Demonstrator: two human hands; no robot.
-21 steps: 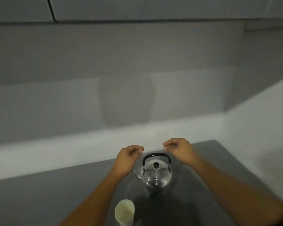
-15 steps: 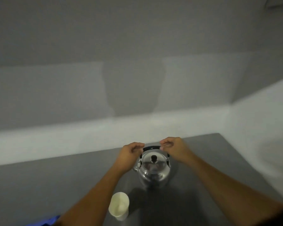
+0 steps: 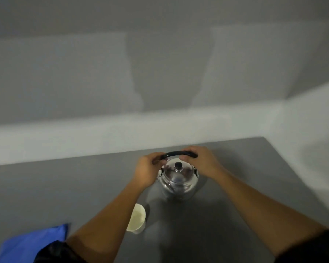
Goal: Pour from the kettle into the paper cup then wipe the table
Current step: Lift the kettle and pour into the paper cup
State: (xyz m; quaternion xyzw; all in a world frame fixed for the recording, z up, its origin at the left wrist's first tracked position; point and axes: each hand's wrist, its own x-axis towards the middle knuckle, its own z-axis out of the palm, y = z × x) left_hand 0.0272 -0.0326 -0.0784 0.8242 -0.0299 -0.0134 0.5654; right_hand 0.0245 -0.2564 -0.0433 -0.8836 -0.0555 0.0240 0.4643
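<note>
A blue cloth [image 3: 32, 242] lies at the near left edge of the grey bench [image 3: 65, 186], partly cut off by the picture's edge. Right of it, a black sleeve covers the upper left arm, and the bare forearm runs up toward the middle of the bench. A paper cup [image 3: 137, 218] stands upright just right of that forearm, nearer the front edge than the kettle, its left side hidden behind the arm. The left hand [image 3: 147, 168] is curled round the left end of the black handle [image 3: 179, 154], fingers closed on it. The shiny metal kettle [image 3: 178, 181] sits upright on the bench, about midway along it and close to the back edge by the wall; its lid carries a dark knob [image 3: 178, 164]. Its spout is hidden behind the left hand. The handle stands upright over the lid. The right hand [image 3: 202, 161] grips the right end of the same handle, fingers wrapped over it. The right forearm runs down to the near right corner, ending in a black sleeve. The cup and kettle stand apart, not touching.
</note>
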